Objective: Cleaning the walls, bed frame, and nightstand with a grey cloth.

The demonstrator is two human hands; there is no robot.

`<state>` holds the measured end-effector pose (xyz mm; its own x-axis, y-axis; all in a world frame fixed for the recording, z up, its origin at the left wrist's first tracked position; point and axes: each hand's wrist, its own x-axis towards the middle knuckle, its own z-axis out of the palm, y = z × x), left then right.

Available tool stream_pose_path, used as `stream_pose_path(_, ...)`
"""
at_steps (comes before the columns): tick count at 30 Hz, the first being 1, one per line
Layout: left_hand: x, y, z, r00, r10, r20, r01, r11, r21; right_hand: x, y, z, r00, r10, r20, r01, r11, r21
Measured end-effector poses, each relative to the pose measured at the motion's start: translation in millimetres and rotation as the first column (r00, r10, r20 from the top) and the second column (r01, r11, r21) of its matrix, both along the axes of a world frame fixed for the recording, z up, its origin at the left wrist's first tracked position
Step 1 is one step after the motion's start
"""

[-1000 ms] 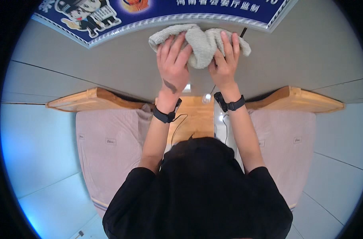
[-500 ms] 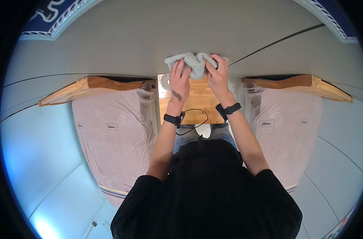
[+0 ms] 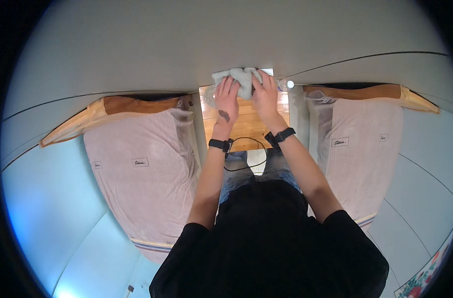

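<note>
Both my hands are at the far end of a small wooden table, closed on a bunched light grey cloth. The fingers of my left hand press into the cloth's left part. My right hand grips its right part, fingertips sunk in the folds. Just left of my left hand lies a clear, patterned item, partly hidden, whose kind I cannot make out. Right of my right hand is a clear bottle with a white cap, mostly covered by the hand.
Benches draped in pinkish striped covers stand on the left and right, with wooden ends beside the table. A grey wall rises behind it. A thin black cable loops from my left wrist over the table's near edge.
My view has tilted slightly. The cloth stays in both hands, its folds a little shifted and my hands slightly closer together. The white bottle cap now shows on the right.
</note>
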<state>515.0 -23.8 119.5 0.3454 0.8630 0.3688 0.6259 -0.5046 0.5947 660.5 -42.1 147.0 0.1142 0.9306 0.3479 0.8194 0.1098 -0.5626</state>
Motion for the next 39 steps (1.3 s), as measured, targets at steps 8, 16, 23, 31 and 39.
stream_pose_path(8,14.1,-0.2,-6.2,0.995,-0.061,-0.076,0.060,0.998,-0.004,28.1,-4.2,-2.6,0.992,-0.046,0.117,0.045,0.999,0.013)
stream_pose_path(16,23.3,-3.0,4.7,0.989,-0.072,-0.130,0.073,0.997,0.000,19.2,-4.3,-2.7,0.987,-0.114,0.114,0.109,0.993,0.048)
stream_pose_path(23,-55.7,-30.4,-20.0,1.000,0.012,-0.005,-0.012,0.987,-0.158,-31.3,-17.4,-17.1,0.987,0.145,-0.074,-0.149,0.987,-0.053)
stream_pose_path(31,-84.4,-163.0,-122.1,0.980,-0.125,-0.152,0.016,0.820,-0.573,-23.1,-165.1,-148.2,0.946,0.138,-0.293,-0.255,0.874,-0.412)
stream_pose_path(39,-40.2,-240.3,-193.0,0.952,-0.284,-0.114,0.110,0.665,-0.739,27.4,-260.2,-224.2,0.887,-0.084,-0.453,-0.222,0.783,-0.581)
